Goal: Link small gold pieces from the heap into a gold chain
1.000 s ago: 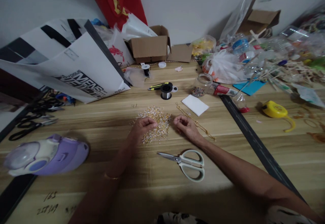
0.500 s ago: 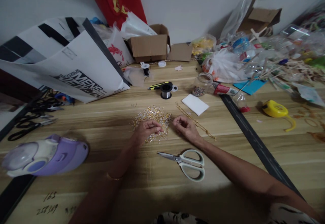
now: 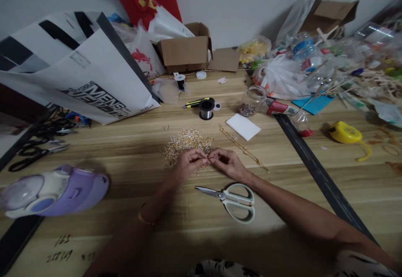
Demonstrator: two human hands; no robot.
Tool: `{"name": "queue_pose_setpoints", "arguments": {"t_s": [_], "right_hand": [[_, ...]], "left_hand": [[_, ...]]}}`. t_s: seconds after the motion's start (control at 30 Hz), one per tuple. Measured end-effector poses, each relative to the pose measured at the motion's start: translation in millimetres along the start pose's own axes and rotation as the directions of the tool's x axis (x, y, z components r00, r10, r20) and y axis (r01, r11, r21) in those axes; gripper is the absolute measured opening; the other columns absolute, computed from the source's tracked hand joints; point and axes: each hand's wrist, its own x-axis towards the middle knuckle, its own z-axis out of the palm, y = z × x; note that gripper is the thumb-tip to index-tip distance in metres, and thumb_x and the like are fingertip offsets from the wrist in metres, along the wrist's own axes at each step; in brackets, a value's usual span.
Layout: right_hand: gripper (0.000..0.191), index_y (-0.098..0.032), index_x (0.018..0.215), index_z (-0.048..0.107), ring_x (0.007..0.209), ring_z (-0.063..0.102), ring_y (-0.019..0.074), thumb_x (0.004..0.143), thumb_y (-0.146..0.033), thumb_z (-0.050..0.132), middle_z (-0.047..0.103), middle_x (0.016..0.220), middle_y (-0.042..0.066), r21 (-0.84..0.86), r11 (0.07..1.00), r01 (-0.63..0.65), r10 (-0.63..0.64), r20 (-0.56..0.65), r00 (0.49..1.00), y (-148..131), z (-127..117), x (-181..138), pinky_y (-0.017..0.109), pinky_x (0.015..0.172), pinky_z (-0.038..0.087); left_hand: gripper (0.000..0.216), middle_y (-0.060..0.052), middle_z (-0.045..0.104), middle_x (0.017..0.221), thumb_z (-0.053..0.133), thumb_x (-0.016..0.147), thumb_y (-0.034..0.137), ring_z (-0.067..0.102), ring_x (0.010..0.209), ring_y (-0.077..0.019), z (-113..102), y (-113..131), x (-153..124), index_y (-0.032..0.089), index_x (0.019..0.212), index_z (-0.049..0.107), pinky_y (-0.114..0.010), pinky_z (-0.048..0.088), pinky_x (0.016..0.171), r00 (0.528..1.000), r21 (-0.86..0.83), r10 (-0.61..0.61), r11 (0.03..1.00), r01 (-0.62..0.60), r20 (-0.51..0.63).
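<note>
My left hand (image 3: 191, 162) and my right hand (image 3: 226, 163) meet fingertip to fingertip in the head view. Both are closed in a pinch; what lies between the fingers is too small to make out. Just behind them spreads a pile of small gold and silver jewelry findings (image 3: 182, 142), partly covered by my left hand. A gold chain (image 3: 244, 148) stretches over the table to the right of my right hand. Below the hands lie scissors (image 3: 230, 199) with pale handles, blades pointing left.
Behind the pile are a wire spool (image 3: 206, 109), a yellow-black cutter (image 3: 197, 102) and a white pad (image 3: 243, 126). A bead jar (image 3: 253, 101) and a yellow tape measure (image 3: 344, 133) stand right. A purple bottle (image 3: 75, 191) and black-handled pliers (image 3: 37, 153) lie left.
My hands have come together: the right moved left and the left moved slightly right, so their fingertips now touch. The camera view has shifted slightly.
</note>
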Motion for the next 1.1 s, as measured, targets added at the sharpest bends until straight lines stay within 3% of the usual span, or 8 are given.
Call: {"name": "queue_pose_setpoints", "arguments": {"t_s": [0.33, 0.63, 1.1], "right_hand": [[0.024, -0.016, 0.080, 0.060, 0.062, 0.048, 0.0129, 0.083, -0.040, 0.057, 0.056, 0.070, 0.002, -0.073, 0.997, 0.023, -0.022, 0.023, 0.999, 3.7, -0.3, 0.8, 0.024, 0.057, 0.037], [0.025, -0.017, 0.081, 0.054, 0.060, 0.041, 0.0120, 0.088, -0.040, 0.049, 0.049, 0.067, 0.000, -0.156, 0.985, 0.073, -0.060, 0.086, 0.994, 4.1, -1.3, -0.1, 0.023, 0.056, 0.033], [0.025, -0.015, 0.084, 0.053, 0.064, 0.043, 0.0122, 0.092, -0.037, 0.044, 0.049, 0.072, 0.001, -0.229, 0.961, 0.157, -0.135, 0.110, 0.985, 8.5, -2.3, -0.8, 0.024, 0.061, 0.035]], "left_hand": [[0.022, -0.002, 0.065, 0.072, 0.072, 0.067, 0.030, 0.061, 0.069, -0.0133, 3.0, -2.6, -0.3, 0.014, 0.075, 0.060, -0.023, 0.045, 0.066, 0.999, 0.026, 0.045, 0.999, -0.045, -0.006], [0.023, -0.004, 0.068, 0.077, 0.072, 0.069, 0.027, 0.065, 0.074, -0.0148, 1.2, -9.2, -0.1, 0.014, 0.081, 0.058, -0.024, 0.047, 0.070, 0.999, -0.055, 0.013, 0.998, -0.010, 0.039], [0.027, -0.004, 0.070, 0.075, 0.072, 0.069, 0.030, 0.066, 0.072, -0.0150, 0.4, -6.5, -0.4, 0.014, 0.084, 0.057, -0.026, 0.049, 0.071, 0.999, -0.087, 0.007, 0.996, -0.002, 0.052]]}}
